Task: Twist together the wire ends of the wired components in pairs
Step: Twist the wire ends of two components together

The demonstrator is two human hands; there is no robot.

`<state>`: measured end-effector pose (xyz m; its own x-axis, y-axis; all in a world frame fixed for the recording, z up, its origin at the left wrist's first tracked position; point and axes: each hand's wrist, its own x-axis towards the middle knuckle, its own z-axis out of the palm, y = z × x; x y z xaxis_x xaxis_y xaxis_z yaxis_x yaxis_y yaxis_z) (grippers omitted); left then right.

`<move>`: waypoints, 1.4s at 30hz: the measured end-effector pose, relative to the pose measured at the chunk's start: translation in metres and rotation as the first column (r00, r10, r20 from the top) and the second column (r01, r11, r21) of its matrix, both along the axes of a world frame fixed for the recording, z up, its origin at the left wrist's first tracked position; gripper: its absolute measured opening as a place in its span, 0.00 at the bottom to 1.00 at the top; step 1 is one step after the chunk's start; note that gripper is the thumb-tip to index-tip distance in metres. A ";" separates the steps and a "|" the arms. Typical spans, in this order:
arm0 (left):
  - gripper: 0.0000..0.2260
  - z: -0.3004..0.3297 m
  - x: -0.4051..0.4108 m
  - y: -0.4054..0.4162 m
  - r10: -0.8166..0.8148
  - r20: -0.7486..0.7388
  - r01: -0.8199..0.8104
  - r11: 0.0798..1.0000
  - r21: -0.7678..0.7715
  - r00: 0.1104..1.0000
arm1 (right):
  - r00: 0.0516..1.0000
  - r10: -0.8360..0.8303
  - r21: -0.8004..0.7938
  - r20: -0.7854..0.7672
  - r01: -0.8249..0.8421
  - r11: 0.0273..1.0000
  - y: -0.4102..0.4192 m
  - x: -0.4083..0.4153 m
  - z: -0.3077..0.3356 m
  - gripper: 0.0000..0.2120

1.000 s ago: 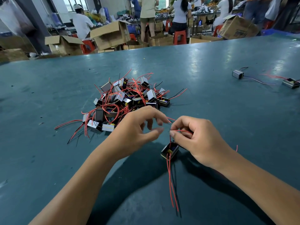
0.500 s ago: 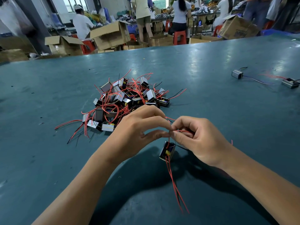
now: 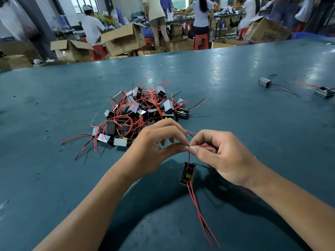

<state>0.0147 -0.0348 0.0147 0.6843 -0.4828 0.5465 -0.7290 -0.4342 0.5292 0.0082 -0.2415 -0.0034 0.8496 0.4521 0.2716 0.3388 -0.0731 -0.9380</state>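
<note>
Over the teal worktable (image 3: 235,124), the left hand (image 3: 154,147) and right hand (image 3: 223,156) both pinch thin red wire ends (image 3: 189,154) from which a small metal-framed component (image 3: 187,173) dangles; its weight may tug them loose.

Components around the hands on the table (image 3: 235,124)

A pile of wired components (image 3: 143,113) lies beyond the left hand (image 3: 154,147); one component (image 3: 187,173) hangs below the right hand (image 3: 223,156); two stray components (image 3: 265,82) lie far right.

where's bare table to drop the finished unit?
Bare table runs between the pile and the two loose units far right; more left of the pile. Crowded where left hand and right hand pinch wires above the hanging component.
</note>
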 end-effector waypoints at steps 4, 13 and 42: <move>0.05 -0.001 0.000 0.000 0.023 -0.037 -0.022 0.999 0.026 0.999 | 0.996 -0.054 -0.067 0.070 0.058 0.996 0.000 0.001 -0.003 0.04; 0.12 -0.001 -0.005 -0.002 -0.026 -0.585 -0.041 0.994 -0.102 0.811 | 0.929 -0.131 -0.184 0.345 0.204 0.961 0.002 -0.005 0.000 0.05; 0.03 0.002 0.000 0.000 0.059 0.306 -0.122 0.974 0.190 0.950 | 0.974 -0.113 -0.141 0.197 0.142 0.980 0.000 0.002 -0.005 0.05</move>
<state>0.0149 -0.0344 0.0172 0.5523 -0.5490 0.6273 -0.7915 -0.5815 0.1880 0.0103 -0.2412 -0.0079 0.8434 0.3919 0.3675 0.4859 -0.2645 -0.8330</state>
